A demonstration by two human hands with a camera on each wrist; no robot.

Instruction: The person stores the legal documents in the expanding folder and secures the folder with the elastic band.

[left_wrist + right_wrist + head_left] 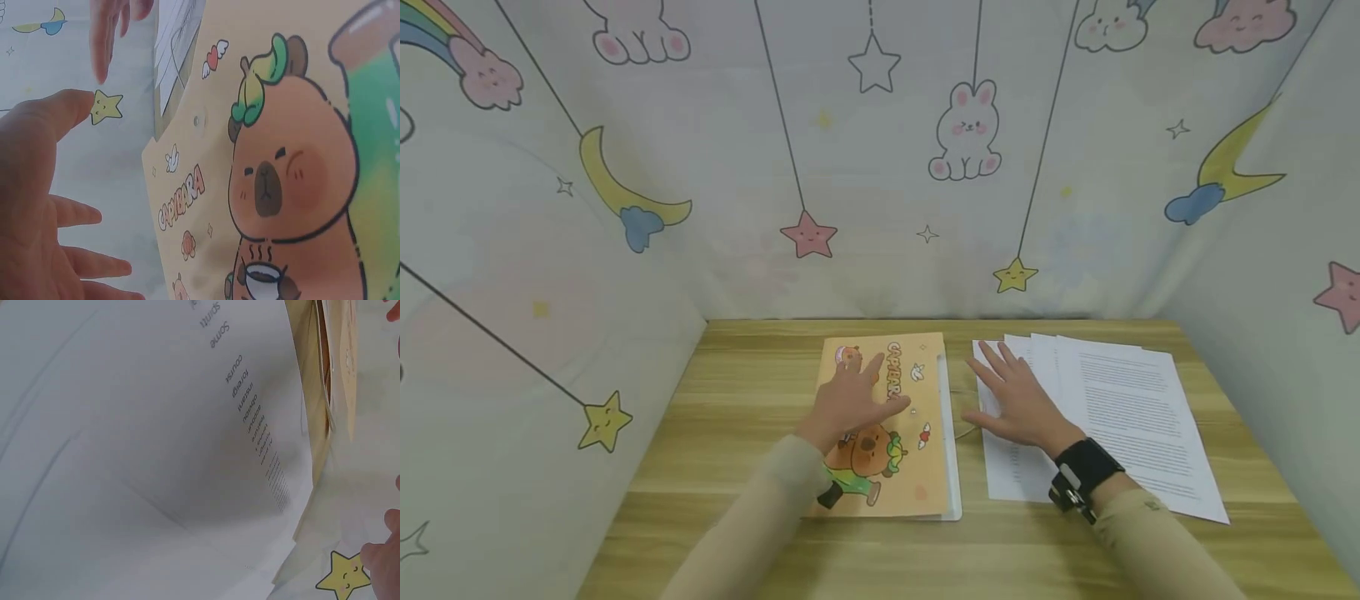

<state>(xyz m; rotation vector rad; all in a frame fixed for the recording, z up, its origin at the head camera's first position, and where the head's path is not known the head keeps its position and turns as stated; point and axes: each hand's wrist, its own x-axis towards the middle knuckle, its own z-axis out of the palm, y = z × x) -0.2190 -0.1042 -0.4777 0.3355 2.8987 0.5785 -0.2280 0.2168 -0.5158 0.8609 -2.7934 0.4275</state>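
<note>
"Where do your hands stand in this scene?"

"Both reach forward over a wood-grain tabletop (737,375), fingers spread. My left hand (850,406) is above the folder (904,432), thumb pointing toward my right; whether its fingertips touch the cover, I cannot tell."

"And the folder itself?"

"It lies flat on my left, orange, printed with the word CAPYBARA and a cartoon capybara cradling a steaming cup. A white layer shows past its right edge, and a thin cord (967,432) curves out toward my other side."

"What is under your right hand (1018,407)?"

"The papers (1120,417), several printed sheets overlapping in a fan just beside the folder. My right hand spreads over their left part; contact there is unclear to me too. I wear a black band (1088,463) on that wrist, and behind everything hangs a pale curtain (880,167) patterned with stars, moons and rabbits."
</note>
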